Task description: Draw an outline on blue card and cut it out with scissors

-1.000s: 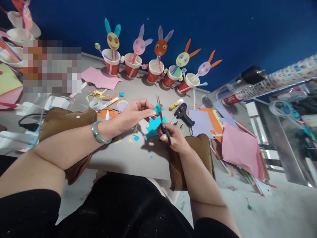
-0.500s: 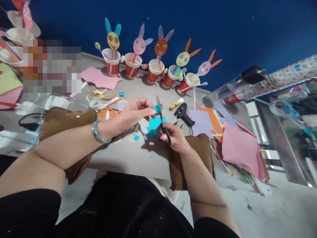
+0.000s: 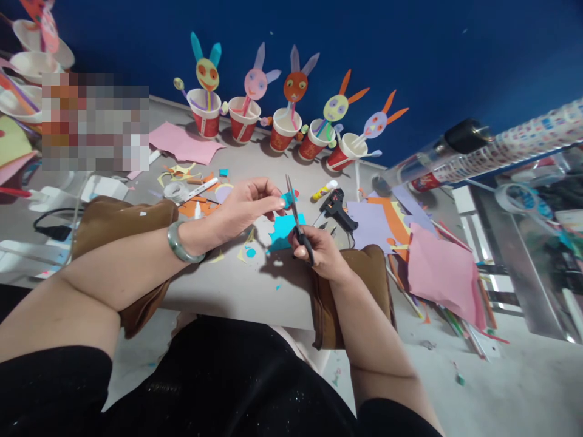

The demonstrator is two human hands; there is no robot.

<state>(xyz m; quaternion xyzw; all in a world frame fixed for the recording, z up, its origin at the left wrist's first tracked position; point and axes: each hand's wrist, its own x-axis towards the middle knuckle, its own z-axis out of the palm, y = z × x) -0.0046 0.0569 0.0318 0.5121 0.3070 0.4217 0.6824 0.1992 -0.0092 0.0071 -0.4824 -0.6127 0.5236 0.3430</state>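
Observation:
Between thumb and fingers, my left hand (image 3: 255, 206) pinches a small piece of blue paper (image 3: 288, 199). My right hand (image 3: 320, 250) grips black-handled scissors (image 3: 296, 213), their blades pointing up and away from me. The blades stand at the right edge of the small blue piece; whether they are cutting into it I cannot tell. Below the hands a larger blue paper sheet (image 3: 282, 232) with a ragged edge lies on the table, partly behind the scissors. A small blue disc (image 3: 250, 252) rests left of it among pale scraps.
Along the wall stand several red paper cups with paper rabbit figures, such as this cup (image 3: 285, 136). A glue gun (image 3: 339, 211) and yellow glue stick (image 3: 322, 191) lie beyond my right hand. Pink paper (image 3: 446, 273) is at right. Brown cushions (image 3: 122, 227) sit under both forearms.
Both hands stay nearly in place. The small blue piece and the scissors blades shift very slightly to the left.

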